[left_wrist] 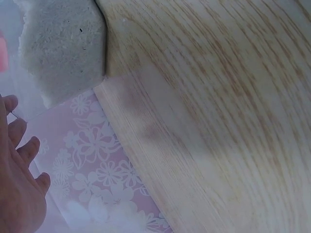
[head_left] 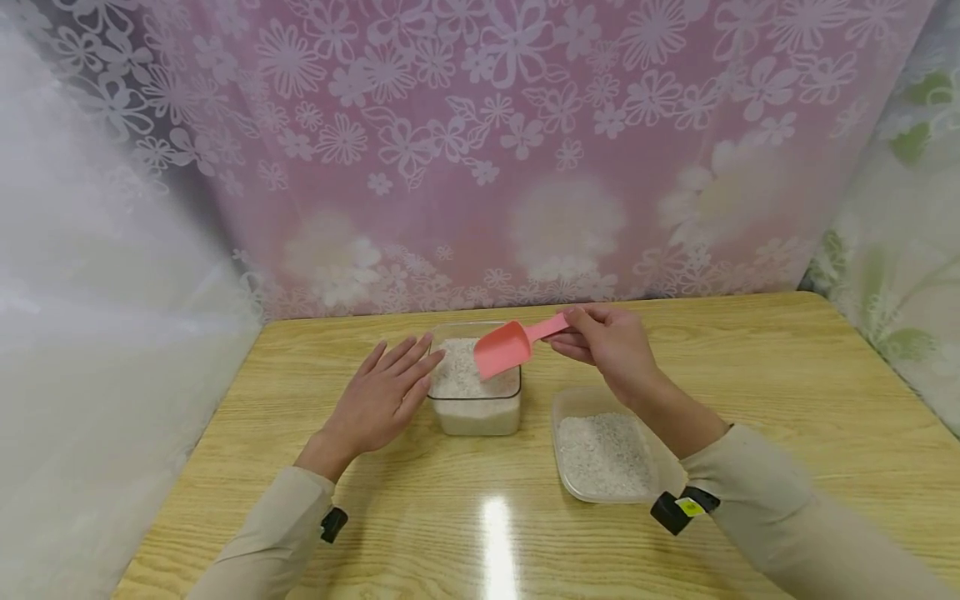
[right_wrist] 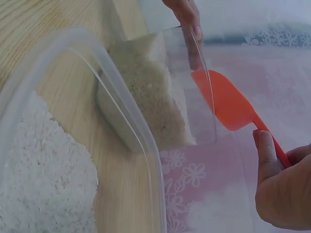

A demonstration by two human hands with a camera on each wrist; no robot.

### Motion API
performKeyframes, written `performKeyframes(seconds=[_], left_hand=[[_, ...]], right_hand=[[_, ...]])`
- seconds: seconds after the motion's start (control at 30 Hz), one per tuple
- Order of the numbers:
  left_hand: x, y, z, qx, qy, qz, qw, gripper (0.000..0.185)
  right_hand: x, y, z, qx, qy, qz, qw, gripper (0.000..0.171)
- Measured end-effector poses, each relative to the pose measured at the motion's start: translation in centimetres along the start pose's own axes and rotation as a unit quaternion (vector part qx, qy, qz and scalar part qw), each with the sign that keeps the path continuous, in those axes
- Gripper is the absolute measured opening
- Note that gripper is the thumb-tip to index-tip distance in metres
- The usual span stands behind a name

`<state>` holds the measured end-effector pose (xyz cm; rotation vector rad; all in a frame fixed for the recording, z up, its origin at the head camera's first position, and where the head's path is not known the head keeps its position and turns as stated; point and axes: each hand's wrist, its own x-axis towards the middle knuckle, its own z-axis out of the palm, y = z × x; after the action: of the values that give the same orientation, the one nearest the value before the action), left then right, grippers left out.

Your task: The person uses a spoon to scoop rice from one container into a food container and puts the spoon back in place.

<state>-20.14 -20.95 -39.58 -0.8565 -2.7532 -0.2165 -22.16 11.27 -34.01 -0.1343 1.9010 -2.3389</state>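
A pink scoop [head_left: 502, 348] is tilted over a clear square container [head_left: 480, 421] that holds white rice [head_left: 455, 371]. My right hand [head_left: 611, 342] pinches the scoop's handle between thumb and fingers. In the right wrist view the scoop [right_wrist: 228, 104] looks orange-red and hangs at the container's rim. My left hand [head_left: 386, 396], its fingers spread and fairly straight, touches the container's left rim. Nearer my right forearm sits a low translucent tub [head_left: 567, 483] with more rice [head_left: 607, 450] in it. Whether any rice lies in the scoop I cannot tell.
Both containers stand on a wood-grain table [head_left: 420, 517]. A pink flowered curtain [head_left: 480, 167] hangs behind the table's back edge, with a whitish sheet [head_left: 112, 317] on the left and a leaf-patterned one [head_left: 900, 275] on the right.
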Motion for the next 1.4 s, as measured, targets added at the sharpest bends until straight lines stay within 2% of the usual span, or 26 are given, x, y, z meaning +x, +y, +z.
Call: performKeyframes(seconds=[0.23,0.63,1.07,1.4], left_hand=[[0.0,0.0,0.0,0.002,-0.002,-0.001,1.0000,0.048],[0.1,0.0,0.0,0.002,-0.007,0.001,1.0000,0.049],[0.0,0.0,0.1,0.002,-0.002,0.003,1.0000,0.048],[0.0,-0.1,0.1,0.004,0.005,0.007,1.0000,0.047]], right_hand=[[0.3,0.6,1.4,-0.043,-0.001,-0.012,0.999,0.035],[0.4,2.1,2.6,-0.072,-0.003,0.011,0.997,0.034],[0.0,2.8,4.2,-0.070,-0.027,0.032,0.997,0.034],[0.2,3.0,4.7,-0.059,-0.024,0.041,0.997,0.033]])
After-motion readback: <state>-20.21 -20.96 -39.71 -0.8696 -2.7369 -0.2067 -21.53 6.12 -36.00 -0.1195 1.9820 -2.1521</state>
